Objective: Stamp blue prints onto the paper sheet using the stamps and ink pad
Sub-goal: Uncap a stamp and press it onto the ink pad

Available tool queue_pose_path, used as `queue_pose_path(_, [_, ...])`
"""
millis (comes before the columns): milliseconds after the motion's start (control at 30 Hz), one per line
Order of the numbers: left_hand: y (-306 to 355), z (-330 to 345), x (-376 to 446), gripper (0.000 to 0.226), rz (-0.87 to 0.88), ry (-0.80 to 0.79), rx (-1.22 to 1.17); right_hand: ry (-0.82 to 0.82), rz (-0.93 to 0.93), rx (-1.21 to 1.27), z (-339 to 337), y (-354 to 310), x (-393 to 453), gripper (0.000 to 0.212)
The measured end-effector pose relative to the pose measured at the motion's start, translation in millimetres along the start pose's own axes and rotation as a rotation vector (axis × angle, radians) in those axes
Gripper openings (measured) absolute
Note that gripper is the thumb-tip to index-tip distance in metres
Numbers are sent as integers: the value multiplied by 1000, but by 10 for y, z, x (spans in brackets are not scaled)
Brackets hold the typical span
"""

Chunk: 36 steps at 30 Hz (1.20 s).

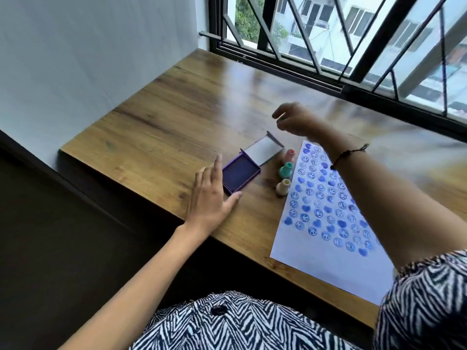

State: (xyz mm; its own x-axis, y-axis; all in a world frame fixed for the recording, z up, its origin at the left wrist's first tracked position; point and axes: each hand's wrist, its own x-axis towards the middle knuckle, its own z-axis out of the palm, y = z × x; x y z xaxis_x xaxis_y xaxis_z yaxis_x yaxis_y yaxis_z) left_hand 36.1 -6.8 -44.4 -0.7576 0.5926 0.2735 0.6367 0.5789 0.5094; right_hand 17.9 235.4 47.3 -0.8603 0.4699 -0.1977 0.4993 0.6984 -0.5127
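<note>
A white paper sheet (313,251) lies on the wooden table (161,127), covered with several blue smiley and heart prints. Left of it stand three small stamps in a row: a red-topped one (290,155), a green one (286,169) and a cream one (283,187). The purple ink pad (240,177) sits open with its lid (262,150) tilted back. My left hand (211,198) rests flat beside the pad's left edge, fingers spread. My right hand (295,120) hovers above the stamps, blurred, fingers loosely curled, with nothing visible in it.
A barred window (353,41) runs along the table's far edge. A white wall (88,59) stands to the left. The table's left edge drops to a dark floor (63,236). A dark bracelet (348,154) is on my right wrist.
</note>
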Motion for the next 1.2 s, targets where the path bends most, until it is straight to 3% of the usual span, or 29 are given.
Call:
queue_pose_path(100, [16,2,-4,76,13,50,-51,167,-81,-258,-8,-18,-263,22])
queue_pose_path(267, [141,-29,-63,52,14,106,-174,-19,-6,-270,187,-8,-996,35])
queue_pose_path(333, [192,-43,-87,45,9,122,-217,-69,3,-306,376,26,-1179,29])
queue_pose_path(400, [230,-61,-109,37,0,129,-273,-5,-2,-315,533,62,-1255,20])
queue_pose_path(467, [248,-67,-130,29,-61,106,-405,128,-41,-237,630,78,-1290,13])
queue_pose_path(567, [295,-66,-140,27,-297,-35,-807,239,-109,87,718,18,-1350,6])
queue_pose_path(700, [315,-72,-141,17,-442,-53,-1003,173,-67,505,850,-84,-1385,8])
queue_pose_path(800, [299,-130,-153,16,-477,-68,-1082,123,-33,640,923,-134,-1370,13])
queue_pose_path(1000, [196,-149,-162,12,-459,-22,-1004,13,-37,764,981,-201,-1356,10])
queue_pose_path(1200, [218,-164,-106,10,-565,17,-1170,203,-179,513,992,-243,-1286,9])
